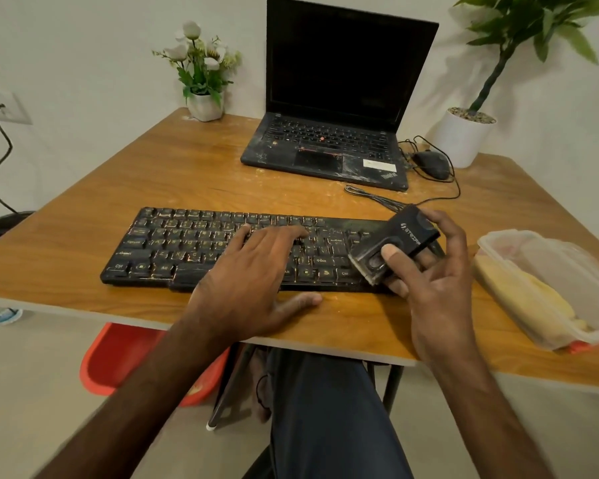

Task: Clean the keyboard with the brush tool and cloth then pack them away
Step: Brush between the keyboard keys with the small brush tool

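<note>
A black keyboard (173, 243) is laid across the near half of a wooden table (83, 236), and the clock directions below are taken from its middle, with 12 o'clock pointing away from the person. Its worn keycaps are marked in faded yellow. "Ctrl" and "Alt" can be read in the bottom row and "Shift" towards the right end.

The left hand (256, 285) is laid flat on the middle keys with its fingers straight and slightly spread. Nothing is held by it, and its thumb is stretched along the table just in front of the keyboard.

At 3 o'clock the black brush tool (398, 243) is gripped by the right hand (443, 281). The thumb is pressed on the tool's top face and the fingers are curled under it. The tool is held tilted over the right end of the keyboard. Whether its lower edge touches the keys cannot be told. A white logo and lettering are printed on its top, too blurred to be read.

Farther out at 3 o'clock a clear plastic container (547, 257) is placed near the table edge, and a yellow cloth (533, 299) is seen inside it.

At 1 o'clock an open laptop (332, 98) is set with a dark screen. "ThinkPad" is printed on its palm rest, beside a white sticker that cannot be read. A corded mouse (431, 164) is placed just right of it, with a white plant pot (462, 140) behind. At 11 o'clock a small pot of white flowers (204, 105) is stood at the far edge.
</note>
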